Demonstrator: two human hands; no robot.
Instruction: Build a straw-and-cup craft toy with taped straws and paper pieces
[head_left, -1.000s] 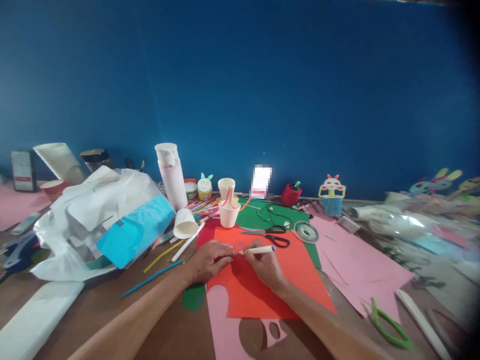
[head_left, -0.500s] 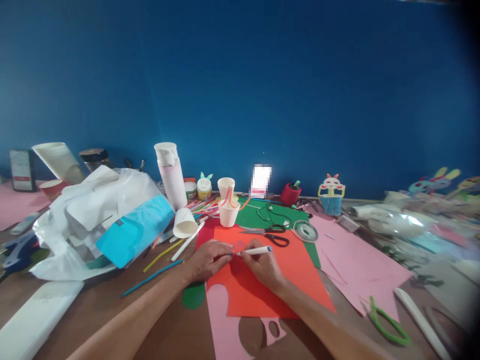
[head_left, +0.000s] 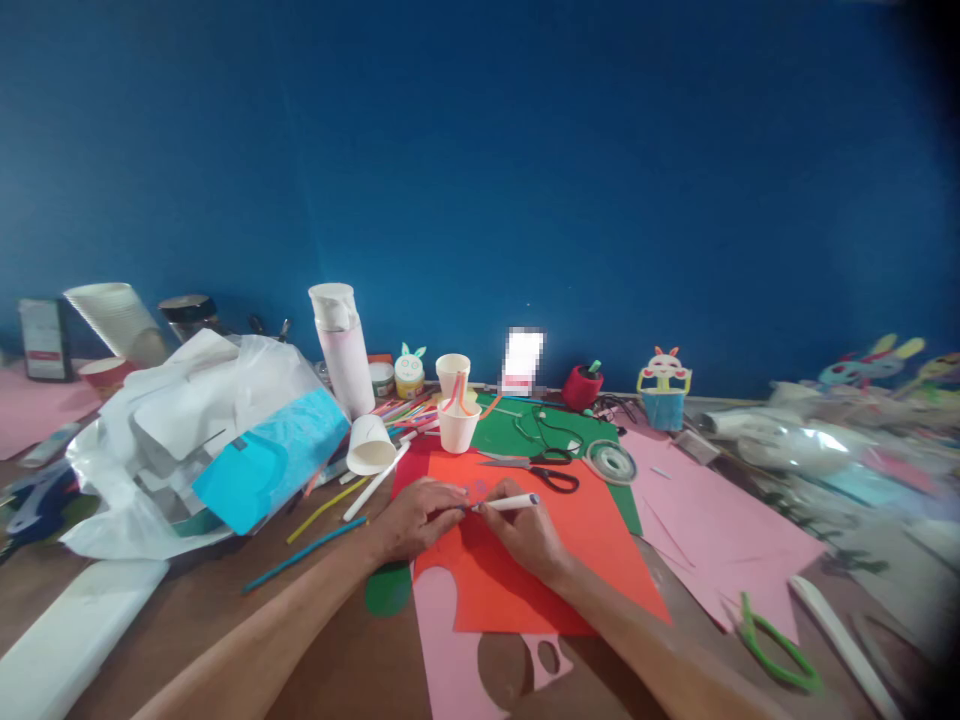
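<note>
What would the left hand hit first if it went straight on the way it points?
Most likely the white pen in the right hand, its near end just beyond the left hand; exact depth there is unclear.

a brown worktop (head_left: 352, 650) carries a plastic bag (head_left: 105, 500), blue stick (head_left: 304, 556), green disc (head_left: 387, 592), and orange paper (head_left: 480, 595) overlapping pink paper (head_left: 439, 650).

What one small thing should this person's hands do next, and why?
Perhaps make a short, careful stroke with the white marker: the right hand grips it, its tip pointing in close to the left hand, which rests at the orange paper. Whether that left hand pinches something is too small to tell.
</note>
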